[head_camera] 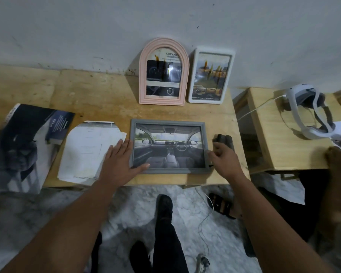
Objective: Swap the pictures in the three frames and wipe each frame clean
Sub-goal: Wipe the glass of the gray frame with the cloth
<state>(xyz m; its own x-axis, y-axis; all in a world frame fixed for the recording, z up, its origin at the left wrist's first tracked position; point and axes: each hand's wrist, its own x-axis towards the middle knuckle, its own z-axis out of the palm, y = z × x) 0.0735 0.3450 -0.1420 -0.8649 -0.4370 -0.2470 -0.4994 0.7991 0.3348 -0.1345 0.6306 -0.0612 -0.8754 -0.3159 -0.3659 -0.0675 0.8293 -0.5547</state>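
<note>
Wooden table (98, 91) against a grey wall. Three frames on it. One grey frame (168, 123) lies flat between the two hands, a car-interior picture (168, 146) in it. Left hand (119, 160) is spread flat, palm on the table, thumb lying across the grey frame's lower left corner, fingers on its left edge. Right hand (223, 156) sits at the frame's right edge, fingers curled; whether it pinches anything, cannot tell. One dark cloth (223, 139) just beyond the right hand's fingers. Beyond both hands, two frames lean upright on the wall: one pink arched frame (163, 46), one white frame (212, 75) just beside it. Left of the left hand: one loose sheet (85, 152), then one brochure (26, 144).
</note>
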